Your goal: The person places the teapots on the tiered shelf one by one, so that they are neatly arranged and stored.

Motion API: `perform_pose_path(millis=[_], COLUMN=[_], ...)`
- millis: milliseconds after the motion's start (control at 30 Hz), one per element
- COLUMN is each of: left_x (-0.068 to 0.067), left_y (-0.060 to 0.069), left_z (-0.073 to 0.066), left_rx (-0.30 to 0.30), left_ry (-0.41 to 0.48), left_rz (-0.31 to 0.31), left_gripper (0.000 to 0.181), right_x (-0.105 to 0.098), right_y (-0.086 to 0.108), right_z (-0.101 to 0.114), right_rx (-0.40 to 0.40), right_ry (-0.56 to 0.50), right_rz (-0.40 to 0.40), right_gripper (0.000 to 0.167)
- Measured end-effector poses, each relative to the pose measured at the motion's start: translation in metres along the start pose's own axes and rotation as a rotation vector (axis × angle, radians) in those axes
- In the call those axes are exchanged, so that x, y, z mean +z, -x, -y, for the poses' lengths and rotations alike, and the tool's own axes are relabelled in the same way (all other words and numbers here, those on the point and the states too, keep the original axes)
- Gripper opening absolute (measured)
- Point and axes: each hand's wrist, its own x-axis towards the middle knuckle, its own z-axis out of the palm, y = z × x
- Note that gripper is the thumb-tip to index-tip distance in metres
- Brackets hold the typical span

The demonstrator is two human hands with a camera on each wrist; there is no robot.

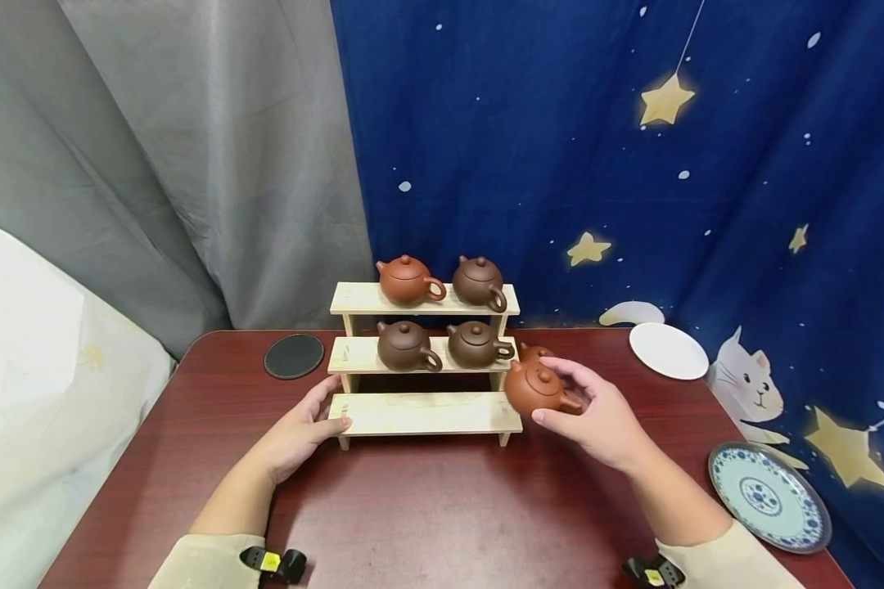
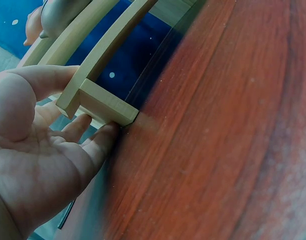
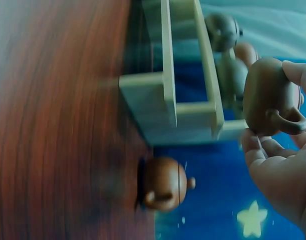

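A three-step wooden display rack (image 1: 427, 413) stands on the table. My left hand (image 1: 302, 429) holds the left end of its lowest step, thumb on the board and fingers at the end support (image 2: 105, 102). My right hand (image 1: 604, 417) grips a reddish-brown teapot (image 1: 532, 391) by its body, raised off the table beside the rack's right end; its handle (image 3: 288, 122) points toward my palm. Another reddish-brown teapot (image 3: 163, 184) sits on the table behind, mostly hidden in the head view. On the middle step are two dark brown teapots, left (image 1: 403, 347) and right (image 1: 475, 345).
The top step bears a reddish-brown teapot (image 1: 405, 281) and a dark brown one (image 1: 479, 282). A black round mat (image 1: 294, 357) lies left of the rack. To the right are a white plate (image 1: 669, 351) and a blue-patterned plate (image 1: 788, 515). Curtains hang behind.
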Motion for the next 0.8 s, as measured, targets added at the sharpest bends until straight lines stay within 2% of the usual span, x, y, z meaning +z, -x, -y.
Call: perform_pose_path(millis=[167, 467, 800], left_x=[0.000, 0.000, -0.001], left_y=[0.000, 0.000, -0.001], left_z=[0.000, 0.000, 0.001], left_rx=[0.001, 0.002, -0.001], left_ry=[0.002, 0.012, 0.002], left_rz=[-0.003, 0.010, 0.010], left_gripper=[0.092, 0.092, 0.092], right_x=[0.027, 0.078, 0.125], right_y=[-0.002, -0.016, -0.038], right_z=[0.009, 0.018, 0.022], right_rx=[-0.032, 0.019, 0.030], right_ry=[-0.033, -0.065, 0.065], right_rz=[0.077, 0.188, 0.220], right_gripper=[0.073, 0.074, 0.075])
